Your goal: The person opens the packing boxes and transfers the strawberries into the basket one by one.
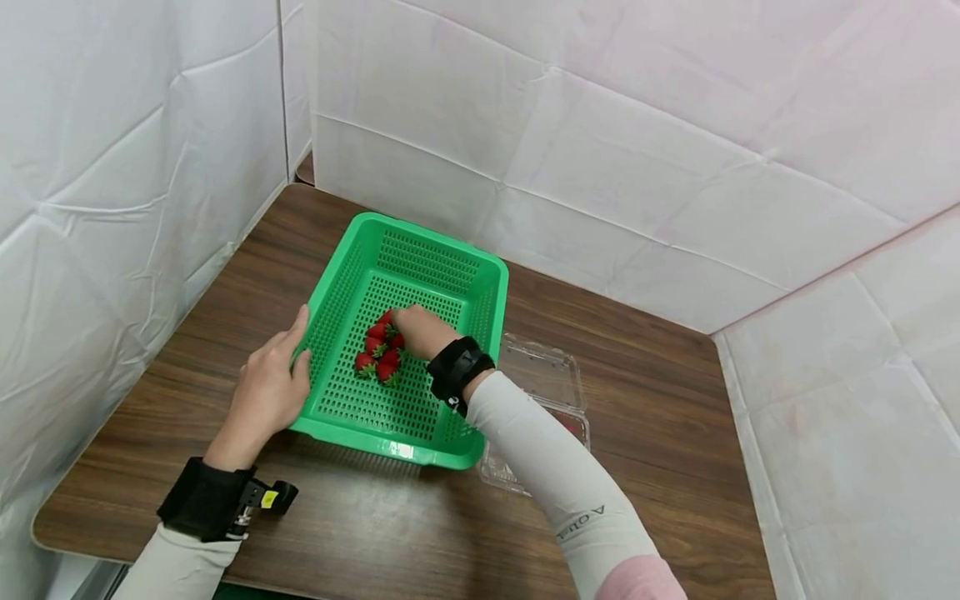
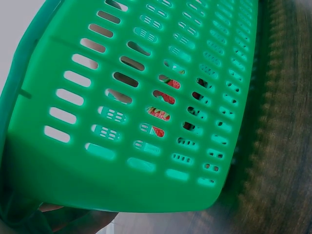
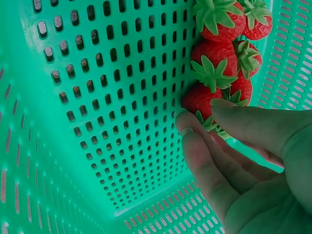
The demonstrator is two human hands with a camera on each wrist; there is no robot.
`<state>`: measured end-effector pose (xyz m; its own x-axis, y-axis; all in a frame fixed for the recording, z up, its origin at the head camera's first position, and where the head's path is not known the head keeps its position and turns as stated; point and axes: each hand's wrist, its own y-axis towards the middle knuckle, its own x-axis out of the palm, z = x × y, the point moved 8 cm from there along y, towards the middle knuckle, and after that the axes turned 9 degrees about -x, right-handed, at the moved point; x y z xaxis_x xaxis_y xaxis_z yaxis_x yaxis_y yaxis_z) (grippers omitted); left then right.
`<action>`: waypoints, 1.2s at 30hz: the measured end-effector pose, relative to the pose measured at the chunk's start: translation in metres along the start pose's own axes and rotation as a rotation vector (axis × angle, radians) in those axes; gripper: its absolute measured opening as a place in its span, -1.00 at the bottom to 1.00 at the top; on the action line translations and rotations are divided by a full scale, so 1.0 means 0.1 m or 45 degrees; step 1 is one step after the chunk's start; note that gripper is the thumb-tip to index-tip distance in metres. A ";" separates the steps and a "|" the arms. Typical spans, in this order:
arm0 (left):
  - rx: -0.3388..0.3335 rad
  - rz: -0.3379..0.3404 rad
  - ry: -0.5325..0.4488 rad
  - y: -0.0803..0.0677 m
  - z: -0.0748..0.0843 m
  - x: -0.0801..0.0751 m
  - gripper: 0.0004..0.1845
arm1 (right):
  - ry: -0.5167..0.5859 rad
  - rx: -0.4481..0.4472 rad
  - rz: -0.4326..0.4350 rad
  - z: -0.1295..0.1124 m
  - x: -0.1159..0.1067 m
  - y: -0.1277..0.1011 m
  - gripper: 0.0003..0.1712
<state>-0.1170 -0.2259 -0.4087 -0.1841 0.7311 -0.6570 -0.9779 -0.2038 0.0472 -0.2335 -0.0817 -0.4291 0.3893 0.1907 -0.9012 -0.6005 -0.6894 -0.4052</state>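
A dark brown wood-grain table top with rounded corners (image 1: 660, 400) is seen from above. It is enclosed on three sides by white quilted fabric wall panels (image 1: 675, 125), creased along stitched seams. A narrow gap is left between two panels at the far left corner. Even, soft light is cast throughout.

Dark wood-grain tabletop (image 1: 660, 400) across the middle and lower frame. Clear plastic clamshell (image 1: 551, 375) lying open right of centre, one half toward the rear, the other partly hidden, something red inside. White creased sheeting (image 1: 637, 125) walling in the upper frame and both sides.
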 end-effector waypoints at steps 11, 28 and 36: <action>-0.026 -0.024 0.013 0.00 0.00 0.01 -0.32 | 0.040 0.007 -0.015 0.03 -0.01 -0.01 -0.52; -0.015 -0.009 0.023 0.00 0.02 -0.02 -0.33 | 0.088 -0.093 0.070 -0.03 -0.48 -0.35 -0.58; -0.010 -0.007 0.019 0.00 0.00 -0.01 -0.33 | 0.094 -0.096 0.194 0.01 -0.63 -0.62 -0.61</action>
<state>-0.1167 -0.2265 -0.4074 -0.1769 0.7223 -0.6686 -0.9780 -0.2050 0.0374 -0.2216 -0.0503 -0.3470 0.3500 0.0302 -0.9363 -0.6034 -0.7573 -0.2499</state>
